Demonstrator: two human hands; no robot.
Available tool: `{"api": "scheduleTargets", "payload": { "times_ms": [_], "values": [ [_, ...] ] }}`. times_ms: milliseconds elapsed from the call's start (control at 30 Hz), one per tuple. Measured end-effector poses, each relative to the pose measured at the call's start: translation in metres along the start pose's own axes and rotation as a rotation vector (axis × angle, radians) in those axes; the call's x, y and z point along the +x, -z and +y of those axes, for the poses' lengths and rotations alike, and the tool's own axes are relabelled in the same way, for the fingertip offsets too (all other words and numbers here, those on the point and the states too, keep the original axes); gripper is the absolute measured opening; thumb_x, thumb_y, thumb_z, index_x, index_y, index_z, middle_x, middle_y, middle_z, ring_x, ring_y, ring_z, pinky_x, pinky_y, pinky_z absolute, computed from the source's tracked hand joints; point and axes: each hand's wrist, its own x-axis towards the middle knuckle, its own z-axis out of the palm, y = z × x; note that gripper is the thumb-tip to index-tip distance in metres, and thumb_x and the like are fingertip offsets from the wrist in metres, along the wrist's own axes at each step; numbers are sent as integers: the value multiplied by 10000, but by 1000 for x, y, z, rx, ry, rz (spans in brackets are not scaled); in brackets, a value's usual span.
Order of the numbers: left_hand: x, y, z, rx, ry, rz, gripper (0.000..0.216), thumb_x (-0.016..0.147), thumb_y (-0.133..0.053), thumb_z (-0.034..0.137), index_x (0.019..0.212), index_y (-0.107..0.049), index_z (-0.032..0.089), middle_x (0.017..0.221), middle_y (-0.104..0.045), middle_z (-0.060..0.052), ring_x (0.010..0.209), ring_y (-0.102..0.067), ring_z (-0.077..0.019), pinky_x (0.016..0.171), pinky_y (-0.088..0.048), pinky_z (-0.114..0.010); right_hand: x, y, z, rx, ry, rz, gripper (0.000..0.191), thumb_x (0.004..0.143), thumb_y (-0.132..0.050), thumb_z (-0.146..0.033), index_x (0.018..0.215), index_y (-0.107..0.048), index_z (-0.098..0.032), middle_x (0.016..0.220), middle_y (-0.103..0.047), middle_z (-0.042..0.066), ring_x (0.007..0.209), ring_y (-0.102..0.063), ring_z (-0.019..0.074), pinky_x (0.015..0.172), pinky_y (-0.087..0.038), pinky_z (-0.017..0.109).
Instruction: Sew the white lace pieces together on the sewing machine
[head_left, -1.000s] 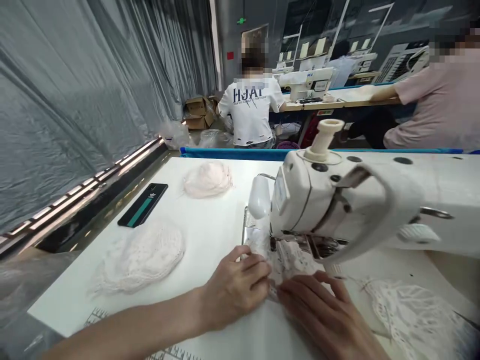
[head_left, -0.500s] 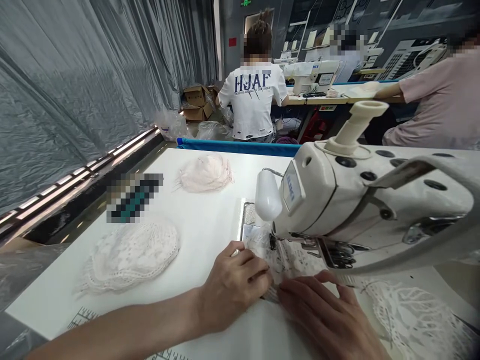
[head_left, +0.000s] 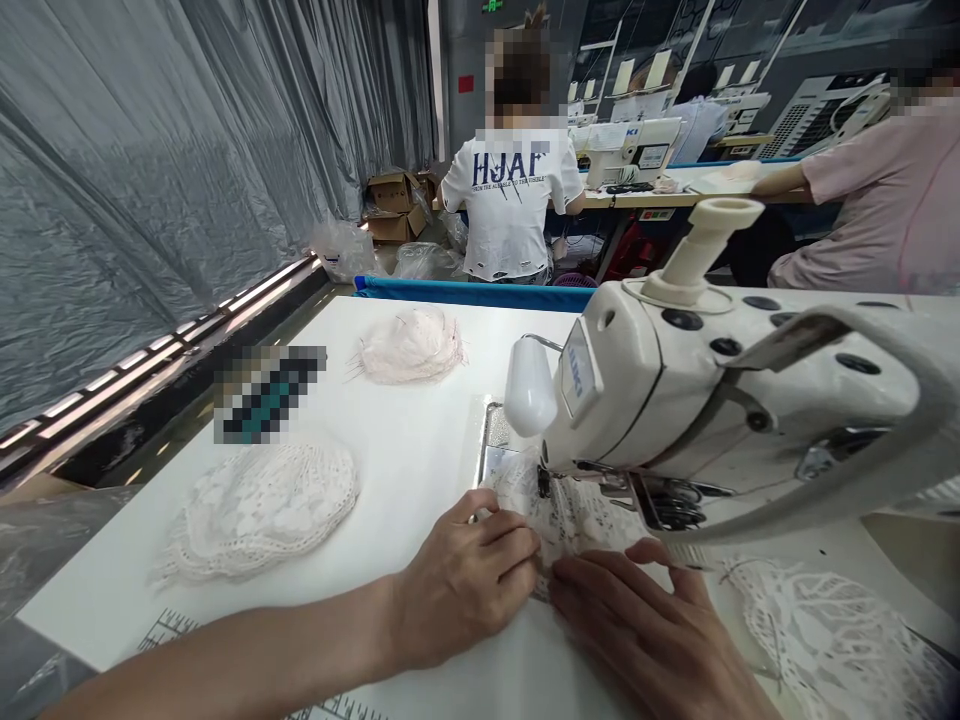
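White lace fabric (head_left: 570,520) lies under the needle area of a white sewing machine (head_left: 622,380). My left hand (head_left: 476,570) is closed, its curled fingers pinching the lace's near left edge. Just right of it, my right hand (head_left: 637,620) presses close together fingers on the near edge of the same lace; its thumb is hidden. The two hands almost touch in front of the presser foot (head_left: 543,482). A ring shows faintly on a left finger.
A white lace pile (head_left: 270,505) and a pinkish fabric pile (head_left: 412,345) lie on the table at left. More lace (head_left: 832,625) rests at right beside the machine. A blurred dark item (head_left: 270,395) lies near the left edge. Co-workers sit beyond the blue table edge (head_left: 480,294).
Both hands have shifted very slightly toward me and left, still at the lace. The machine appears a little further left in view. The fabric piles are unchanged.
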Motion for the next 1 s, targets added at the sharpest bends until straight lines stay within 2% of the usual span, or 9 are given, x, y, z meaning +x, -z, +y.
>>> {"api": "scheduleTargets", "payload": {
  "times_ms": [133, 267, 400, 500, 633, 733, 867, 1000],
  "values": [
    [-1, 0, 0, 28, -7, -21, 190, 836, -504, -6, 739, -599, 126, 844, -669, -10, 834, -591, -111, 804, -410, -302, 1, 6, 1, -15, 29, -74, 385, 1016, -264, -175, 978, -646, -195, 1006, -715, 46, 942, -616, 183, 815, -313, 381],
    [-1, -1, 0, 60, 0, -21, 144, 865, -509, 50, 843, -614, 145, 859, -662, 4, 828, -583, -106, 805, -410, -308, 5, 10, -1, 6, 21, -108, 385, 1019, -263, -176, 988, -647, -196, 1015, -716, 39, 950, -618, 176, 810, -308, 371],
    [-3, -1, 1, 61, -10, -46, 128, 873, -515, 81, 857, -614, 161, 872, -647, -1, 849, -578, -118, 833, -408, -327, 8, 4, -6, 15, -31, 14, 276, 994, -392, -250, 925, -655, -202, 888, -734, 18, 836, -640, 162, 767, -313, 346],
    [-4, 0, 1, 73, -22, -85, 103, 878, -519, 99, 870, -608, 150, 882, -634, -12, 864, -575, -124, 841, -411, -331, 11, 2, -5, -42, -35, 112, 353, 982, -379, -405, 906, -658, -203, 864, -737, 30, 817, -649, 180, 751, -322, 347],
    [1, 1, -2, 78, -17, -92, 112, 891, -500, 108, 922, -603, 139, 899, -631, -24, 866, -572, -127, 854, -405, -331, 19, 10, 3, -222, 31, 24, 496, 954, -314, -542, 968, -640, -168, 932, -735, 78, 734, -659, 188, 793, -352, 374],
    [8, 0, -7, 85, 10, -108, 132, 908, -470, 117, 940, -596, 141, 891, -632, -24, 845, -570, -122, 846, -406, -330, 24, 15, 11, -325, 85, -15, 565, 946, -267, -568, 1021, -619, -132, 935, -732, 109, 715, -660, 207, 765, -383, 381],
    [15, -5, -17, 92, 25, -164, 155, 929, -458, 190, 1010, -573, 125, 927, -625, -53, 905, -567, -148, 905, -390, -360, 25, 13, 23, -389, 89, -28, 533, 938, -317, -563, 1120, -597, -148, 1011, -719, 123, 790, -662, 232, 773, -425, 395],
    [17, -8, -21, 96, 31, -154, 170, 939, -451, 224, 1002, -576, 127, 954, -624, -68, 936, -567, -159, 907, -396, -359, 21, 9, 30, -448, 84, -37, 534, 942, -306, -560, 1157, -588, -161, 1080, -703, 114, 861, -656, 248, 822, -428, 435]
  ]
}}
